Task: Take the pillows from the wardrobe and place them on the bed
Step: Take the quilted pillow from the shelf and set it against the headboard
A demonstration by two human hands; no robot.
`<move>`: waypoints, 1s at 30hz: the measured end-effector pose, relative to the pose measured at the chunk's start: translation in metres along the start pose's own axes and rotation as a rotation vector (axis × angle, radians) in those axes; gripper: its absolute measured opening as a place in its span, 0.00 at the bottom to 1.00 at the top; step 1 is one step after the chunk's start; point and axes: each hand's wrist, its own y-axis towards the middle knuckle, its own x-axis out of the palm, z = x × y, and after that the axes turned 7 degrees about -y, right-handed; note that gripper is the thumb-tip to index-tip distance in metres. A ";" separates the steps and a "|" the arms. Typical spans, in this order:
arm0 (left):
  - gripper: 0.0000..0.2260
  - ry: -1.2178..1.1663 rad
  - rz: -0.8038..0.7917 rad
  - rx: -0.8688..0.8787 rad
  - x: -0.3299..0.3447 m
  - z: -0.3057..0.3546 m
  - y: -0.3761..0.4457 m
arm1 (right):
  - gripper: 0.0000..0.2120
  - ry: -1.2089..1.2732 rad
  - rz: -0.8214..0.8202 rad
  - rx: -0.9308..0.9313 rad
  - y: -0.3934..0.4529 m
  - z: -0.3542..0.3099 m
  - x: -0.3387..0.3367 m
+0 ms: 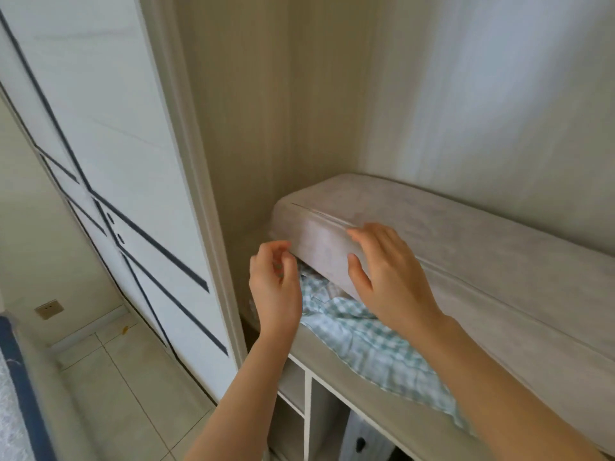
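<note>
A long pale grey-beige pillow (466, 234) lies on a wardrobe shelf (366, 390), on top of a green-and-white checked pillow (376, 344). My right hand (389, 277) is spread open with its fingers on the grey pillow's near left end. My left hand (276, 284) hovers just left of that end, fingers loosely curled and holding nothing. The checked pillow is mostly hidden under the grey one and my right arm.
The open wardrobe's side wall (266, 111) stands close behind my left hand. A white sliding door with dark lines (126, 161) is at the left. Cubby compartments (296, 414) sit under the shelf. Tiled floor (116, 394) and a dark blue bed edge (20, 377) lie lower left.
</note>
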 end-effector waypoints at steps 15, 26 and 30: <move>0.27 0.416 -0.370 0.079 0.157 -0.053 -0.003 | 0.17 -0.323 -0.301 0.337 0.024 0.166 0.039; 0.20 0.513 -0.531 0.587 0.161 -0.103 -0.019 | 0.22 -0.431 -0.500 0.536 0.067 0.270 0.065; 0.20 0.500 -0.529 0.596 0.158 -0.104 -0.021 | 0.28 -0.486 -0.487 0.625 0.077 0.281 0.073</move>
